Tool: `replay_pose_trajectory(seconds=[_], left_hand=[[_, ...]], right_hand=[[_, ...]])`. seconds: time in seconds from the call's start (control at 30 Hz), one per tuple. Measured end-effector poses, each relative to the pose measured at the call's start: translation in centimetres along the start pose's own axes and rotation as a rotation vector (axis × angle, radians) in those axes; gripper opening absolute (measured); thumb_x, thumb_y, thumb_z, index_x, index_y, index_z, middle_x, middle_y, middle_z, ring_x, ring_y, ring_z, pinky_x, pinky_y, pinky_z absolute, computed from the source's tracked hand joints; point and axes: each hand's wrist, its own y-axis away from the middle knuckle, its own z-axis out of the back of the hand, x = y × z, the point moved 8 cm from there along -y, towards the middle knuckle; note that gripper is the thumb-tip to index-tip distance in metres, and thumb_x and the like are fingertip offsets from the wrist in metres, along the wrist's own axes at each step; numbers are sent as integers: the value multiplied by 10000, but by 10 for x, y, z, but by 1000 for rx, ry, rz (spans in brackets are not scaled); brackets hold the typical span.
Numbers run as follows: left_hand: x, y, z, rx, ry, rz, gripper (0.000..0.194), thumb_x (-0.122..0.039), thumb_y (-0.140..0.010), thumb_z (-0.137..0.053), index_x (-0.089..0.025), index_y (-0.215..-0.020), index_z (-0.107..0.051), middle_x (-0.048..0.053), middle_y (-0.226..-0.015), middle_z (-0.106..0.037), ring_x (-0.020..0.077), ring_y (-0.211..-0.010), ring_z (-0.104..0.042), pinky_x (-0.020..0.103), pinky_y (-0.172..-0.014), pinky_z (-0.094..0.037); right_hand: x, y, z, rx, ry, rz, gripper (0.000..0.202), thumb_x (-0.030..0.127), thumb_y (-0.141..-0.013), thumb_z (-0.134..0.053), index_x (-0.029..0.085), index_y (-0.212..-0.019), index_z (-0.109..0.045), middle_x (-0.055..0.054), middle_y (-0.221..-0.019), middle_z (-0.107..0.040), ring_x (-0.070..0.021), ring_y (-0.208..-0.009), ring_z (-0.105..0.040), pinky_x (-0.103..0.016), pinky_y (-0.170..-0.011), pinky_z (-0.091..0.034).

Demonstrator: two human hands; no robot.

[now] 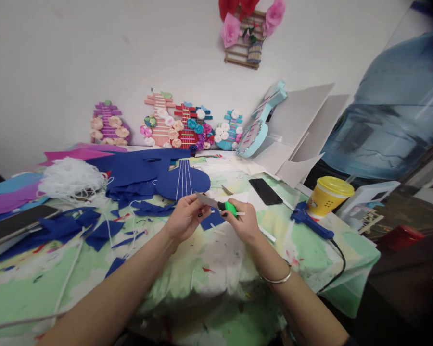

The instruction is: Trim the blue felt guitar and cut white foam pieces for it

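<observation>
Spanning the space between two hands, a green-handled cutter point(220, 205) is held above the middle of the desk point(204, 264). Its handle is grasped by the right hand point(245, 223), with the blade aimed leftward, probably so that the metal can be guided finely near the other fingers. A white stick point(241, 213) is seen jutting out at the right hand too, though how it is gripped cannot be told. At the left hand point(185, 216), the fingertips are drawn together beside the blade's tip, perhaps for steadying (whether anything is pinched there cannot be made out).

Just beyond, a blue guitar point(166, 183) with white strings is laid flat, seemingly so that its face is left exposed. To its right, a small metal tool point(226, 190) and a phone point(266, 191) are set, likely for easy reach. Farther right, a glue gun point(312, 222) is laid beside a yellow cup point(330, 194), its cord led over the desk's edge, presumably away from the hands. On the left, white yarn point(70, 179) is heaped beside blue sheets point(130, 166). At the back, flowered guitars point(161, 120) are stood along the wall, apparently for display.
</observation>
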Motion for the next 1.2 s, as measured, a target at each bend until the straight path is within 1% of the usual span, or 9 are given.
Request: replay_pose_trajectory(seconds=[0.23,0.47,0.7,0.83,1.03,1.2], left_hand=[[-3,0,1,-9,-13,-37,141,-223,-680,-733,-103,-697,-663,-13,-574,-517,46,-507,-423,178,-529,-393],[-6,0,2,-12,-42,-90,127,-223,-693,-722,-107,-692,-670,-13,-568,-520,50,-515,-433,188,-536,-382],[-9,0,6,-77,-40,-150,147,-235,-665,-745,-110,-723,-693,13,-647,-573,62,-563,-461,201,-547,-377],[-10,0,6,-92,-45,-155,161,-247,-651,-755,-109,-713,-700,15,-641,-575,64,-564,-459,206,-542,-371],[-10,0,5,-79,-53,-157,166,-254,-669,-743,-101,-717,-701,16,-639,-572,57,-568,-448,197,-553,-376],[-9,2,3,-73,-10,-121,167,-256,-653,-754,-104,-684,-691,-7,-590,-518,50,-549,-418,186,-539,-377]], right_hand=[[0,-1,1,-3,65,-20,468,598,-801,-416,185,-585,-384,15,-531,-432,-98,-517,-358,-226,-522,-221],[-1,-1,1,9,60,-50,480,616,-796,-426,185,-589,-384,25,-529,-413,-95,-519,-359,-222,-526,-230],[-1,0,0,13,41,-81,466,592,-814,-421,184,-589,-423,25,-529,-419,-98,-525,-379,-219,-520,-236],[-1,0,0,13,44,-90,469,597,-814,-418,185,-590,-423,26,-528,-417,-101,-525,-381,-222,-522,-241],[0,0,0,21,49,-97,467,587,-821,-418,180,-593,-430,26,-530,-421,-97,-528,-379,-220,-522,-238],[-1,-1,0,12,44,-94,469,581,-824,-415,180,-581,-408,27,-522,-407,-95,-525,-356,-224,-511,-220]])
